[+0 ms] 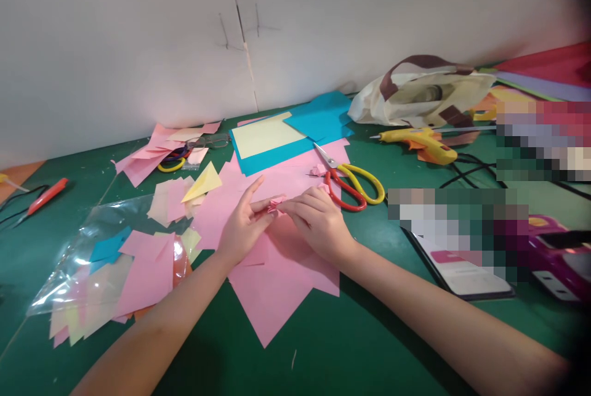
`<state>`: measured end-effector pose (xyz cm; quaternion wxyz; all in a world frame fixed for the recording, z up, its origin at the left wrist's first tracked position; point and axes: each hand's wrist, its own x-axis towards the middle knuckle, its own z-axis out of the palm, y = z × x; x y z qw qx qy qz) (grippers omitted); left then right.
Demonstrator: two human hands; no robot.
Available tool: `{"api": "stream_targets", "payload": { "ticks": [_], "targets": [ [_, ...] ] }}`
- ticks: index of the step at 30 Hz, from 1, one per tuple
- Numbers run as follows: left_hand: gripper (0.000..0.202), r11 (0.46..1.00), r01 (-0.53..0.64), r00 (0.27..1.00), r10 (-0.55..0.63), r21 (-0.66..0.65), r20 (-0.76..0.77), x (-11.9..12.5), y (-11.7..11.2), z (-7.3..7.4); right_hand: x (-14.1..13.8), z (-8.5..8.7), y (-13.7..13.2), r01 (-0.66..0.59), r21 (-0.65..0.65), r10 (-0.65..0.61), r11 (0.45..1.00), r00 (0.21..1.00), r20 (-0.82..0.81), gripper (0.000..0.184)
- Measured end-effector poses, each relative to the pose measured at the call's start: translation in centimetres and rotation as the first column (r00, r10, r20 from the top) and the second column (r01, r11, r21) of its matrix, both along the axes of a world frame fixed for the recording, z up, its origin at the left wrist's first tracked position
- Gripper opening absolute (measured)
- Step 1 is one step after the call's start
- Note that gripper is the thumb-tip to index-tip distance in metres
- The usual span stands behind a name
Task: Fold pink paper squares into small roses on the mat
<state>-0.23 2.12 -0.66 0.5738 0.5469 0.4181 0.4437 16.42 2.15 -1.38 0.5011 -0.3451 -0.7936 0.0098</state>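
Between my two hands is a small piece of folded pink paper [277, 204], gripped from both sides. My left hand [247, 220] pinches it between thumb and fingers, with the index finger raised. The fingers of my right hand [318, 220] close on its other edge and partly hide it. Beneath both hands lie overlapping pink paper sheets [277, 291]. Scissors [348, 183] with one red and one yellow handle rest just beyond my right hand, blades pointing away. Beside their blades sits another small folded pink piece [317, 170].
Blue sheets [323, 116] and a cream sheet [265, 134] lie at the back. Left are a clear plastic bag [69, 279] and paper scraps [148, 266]. Rightward sit a yellow glue gun [420, 140] with cables, a phone [480, 288], a purple power strip [558, 260] and a cloth bag [369, 103].
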Motion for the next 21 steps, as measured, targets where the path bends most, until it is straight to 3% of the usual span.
{"api": "stream_targets", "payload": {
  "ticks": [9,14,21],
  "targets": [
    [0.065,0.999,-0.031,0.996,0.031,0.011,-0.078,0.01,-0.20,-0.30,0.13,0.16,-0.15,0.009,0.136,-0.034,0.991,0.982,0.186,0.017],
    [0.063,0.999,-0.044,0.989,0.044,-0.003,-0.139,0.01,-0.20,-0.13,0.05,0.22,0.02,-0.083,0.112,0.053,0.990,0.966,0.251,0.022],
    [0.070,0.985,-0.147,0.989,0.148,-0.094,0.002,-0.11,0.25,-0.18,0.11,0.24,0.13,-0.104,0.089,0.081,0.991,0.969,0.235,0.024]
  ]
}}
